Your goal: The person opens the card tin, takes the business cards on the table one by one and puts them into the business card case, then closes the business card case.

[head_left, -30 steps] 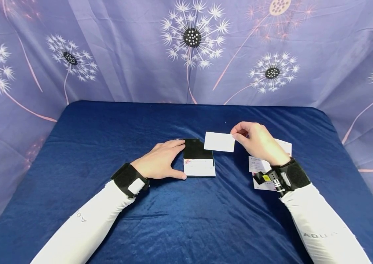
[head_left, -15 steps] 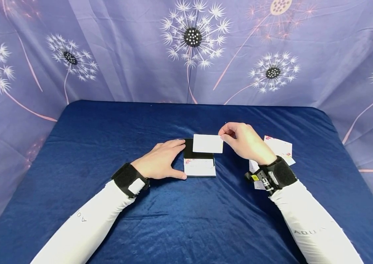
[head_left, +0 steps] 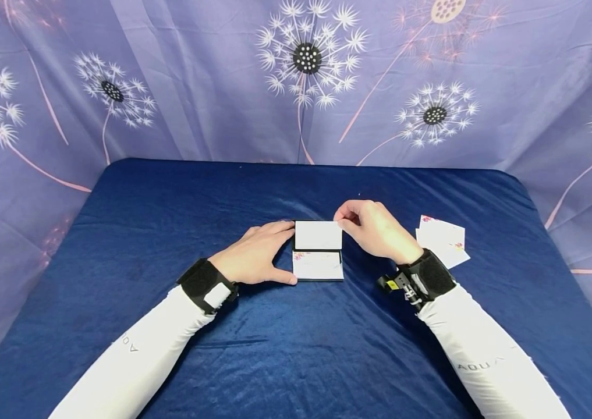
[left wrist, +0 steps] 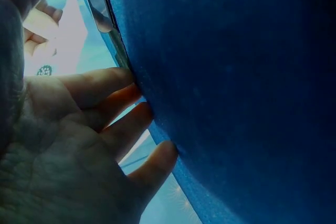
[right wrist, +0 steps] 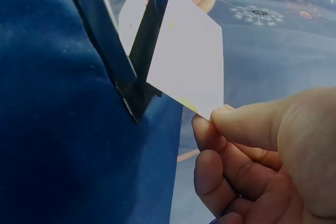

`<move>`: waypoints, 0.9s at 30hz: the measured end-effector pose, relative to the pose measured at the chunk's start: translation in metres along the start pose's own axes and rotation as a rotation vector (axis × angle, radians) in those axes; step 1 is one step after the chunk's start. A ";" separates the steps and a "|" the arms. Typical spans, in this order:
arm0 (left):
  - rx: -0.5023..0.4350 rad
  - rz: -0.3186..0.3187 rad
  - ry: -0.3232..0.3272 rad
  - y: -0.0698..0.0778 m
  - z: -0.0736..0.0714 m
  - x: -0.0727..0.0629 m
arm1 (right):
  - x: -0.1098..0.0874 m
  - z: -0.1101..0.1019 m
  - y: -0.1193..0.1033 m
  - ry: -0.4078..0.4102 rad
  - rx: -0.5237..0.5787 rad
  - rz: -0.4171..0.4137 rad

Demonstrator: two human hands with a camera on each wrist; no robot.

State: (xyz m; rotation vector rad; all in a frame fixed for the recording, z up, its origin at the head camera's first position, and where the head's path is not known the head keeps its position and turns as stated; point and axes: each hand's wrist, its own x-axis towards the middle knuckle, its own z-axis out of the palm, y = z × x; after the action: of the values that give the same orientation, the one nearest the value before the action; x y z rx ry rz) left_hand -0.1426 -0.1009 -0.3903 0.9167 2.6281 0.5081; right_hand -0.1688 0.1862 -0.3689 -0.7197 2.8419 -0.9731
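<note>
My right hand (head_left: 374, 230) pinches one corner of a white card (head_left: 318, 235) between thumb and fingertips. In the head view this card overlaps the far half of an open dark card case (right wrist: 140, 100); the right wrist view shows it held at a slant beside the case. Floral-printed cards (head_left: 318, 266) lie in the near half. My left hand (head_left: 255, 254) lies along the case's left side, fingers and thumb spread, fingertips at its far left corner and thumb at the near one. The left wrist view has its fingers reaching down to the cloth beside the case's edge.
Several loose floral-printed cards (head_left: 442, 240) lie overlapping on the blue cloth (head_left: 254, 361) to the right, partly behind my right wrist. A purple dandelion-patterned curtain (head_left: 196, 87) hangs behind the table. Both wrists carry black straps (head_left: 434, 276).
My right hand has brought the white card leftward and slightly nearer, from right of the case to over its far half. More of the loose cards show now. The left hand has stayed put.
</note>
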 end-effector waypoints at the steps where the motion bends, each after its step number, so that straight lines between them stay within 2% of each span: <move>1: -0.001 0.004 0.004 0.000 0.000 0.000 | 0.000 0.001 0.000 -0.004 0.003 0.000; 12: -0.002 -0.005 -0.002 0.002 -0.002 -0.001 | -0.003 0.007 -0.001 -0.048 0.022 0.000; 27: 0.007 0.000 -0.007 0.002 -0.002 -0.002 | -0.010 0.014 0.002 -0.070 0.022 0.001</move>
State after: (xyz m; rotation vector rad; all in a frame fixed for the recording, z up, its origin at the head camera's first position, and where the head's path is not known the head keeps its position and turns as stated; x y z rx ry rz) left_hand -0.1410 -0.1007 -0.3873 0.9194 2.6251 0.4953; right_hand -0.1579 0.1840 -0.3823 -0.7354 2.7671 -0.9577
